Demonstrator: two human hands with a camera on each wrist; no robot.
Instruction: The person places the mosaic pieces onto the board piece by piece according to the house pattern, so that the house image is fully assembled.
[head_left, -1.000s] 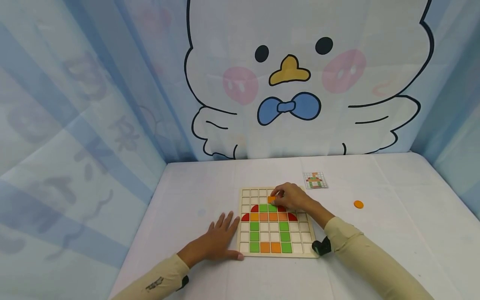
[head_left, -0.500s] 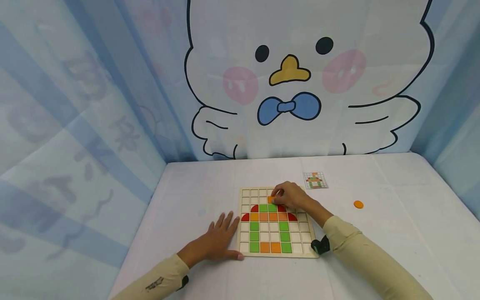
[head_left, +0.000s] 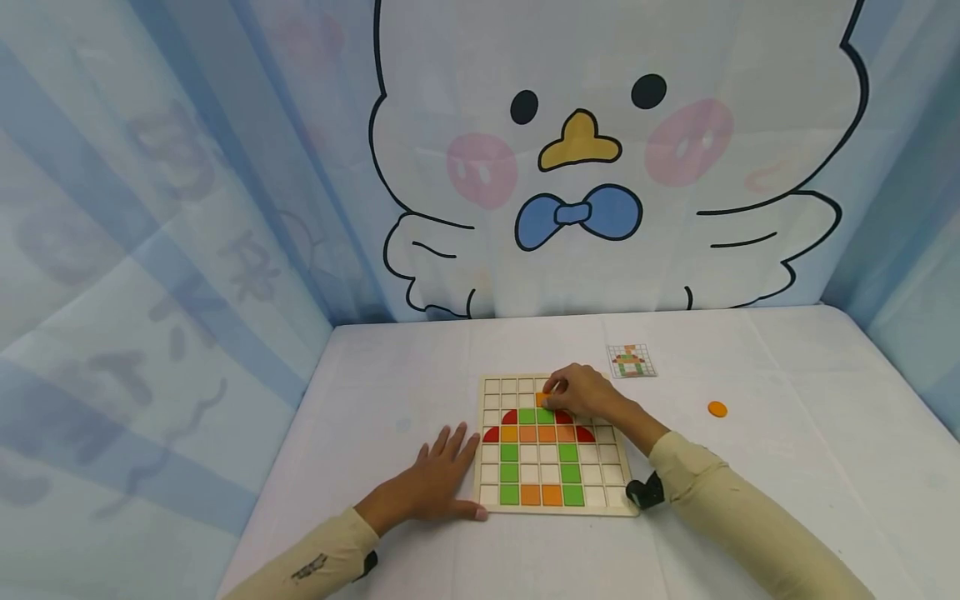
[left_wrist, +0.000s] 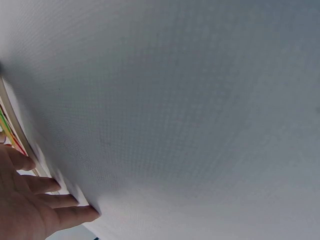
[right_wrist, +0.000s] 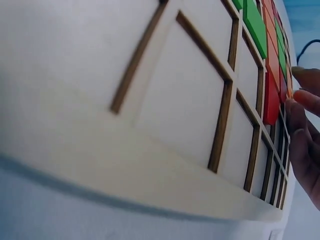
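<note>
A wooden grid board (head_left: 558, 512) lies on the table with green, orange and red tiles in its cells. My right hand (head_left: 581, 392) reaches over its upper part, thumb and fingers pinching an orange square tile (head_left: 540, 399) just above two green tiles (head_left: 536, 416). Part of that tile is hidden under the fingertips. Beside the board's left edge, my left hand (head_left: 437, 475) lies with fingers spread, touching the rim. The left wrist view shows its straight fingers (left_wrist: 57, 200) along the board's side. Nearest the right fingers in the right wrist view is a red tile (right_wrist: 271, 100).
A small pattern card (head_left: 632, 361) lies behind the board, to the right. An orange round tile (head_left: 717, 409) rests on the white tablecloth (head_left: 795, 467) further right. A curtain with a cartoon bird (head_left: 577, 275) hangs behind the table.
Almost nothing differs. My right hand stays at the orange square tile with slight finger shifts; the left hand keeps its place by the board.
</note>
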